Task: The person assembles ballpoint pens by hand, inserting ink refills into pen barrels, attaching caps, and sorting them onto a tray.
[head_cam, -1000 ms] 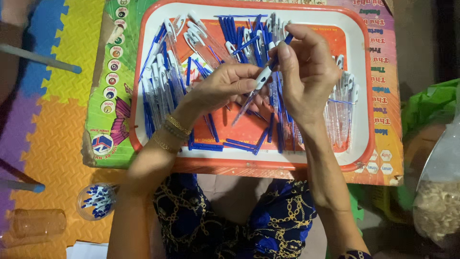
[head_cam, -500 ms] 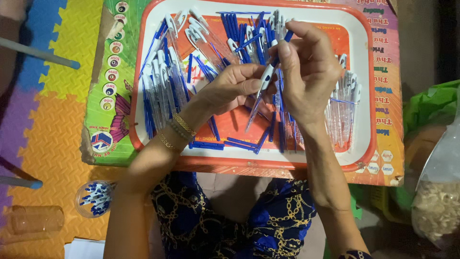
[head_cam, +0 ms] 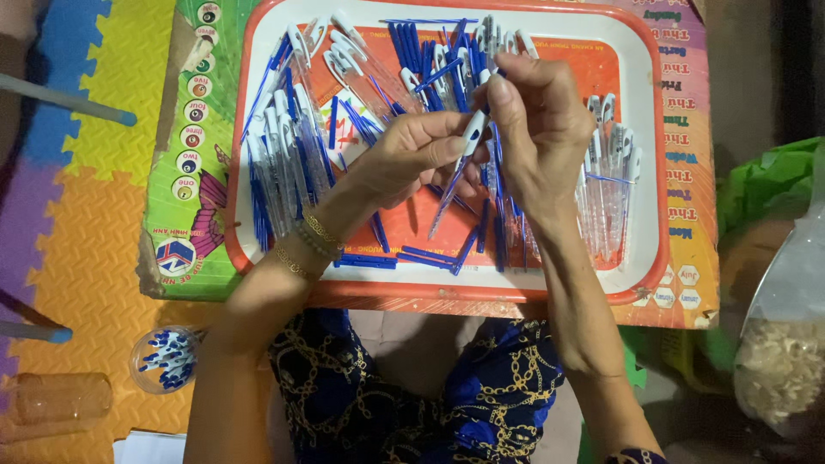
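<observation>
Holding a slim clear plastic pen with a white clip and blue refill (head_cam: 464, 155) above the tray, I have my left hand (head_cam: 412, 159) curled round its upper barrel and my right hand (head_cam: 537, 129) pinching the top end between thumb and fingertips. It seems light, stiff and a bit slick, so the barrel near the clip looks like the safest grip. Beneath lies the white tray with an orange-red rim (head_cam: 640, 69), strewn with clear pen barrels (head_cam: 606, 189) and loose blue refills (head_cam: 369, 259). A small clear cup of blue caps (head_cam: 165, 357) sits on the foam mat.

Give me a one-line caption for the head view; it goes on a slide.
Both hands, left hand and right hand, hold one clear pen above a red-rimmed tray of pens.
</observation>
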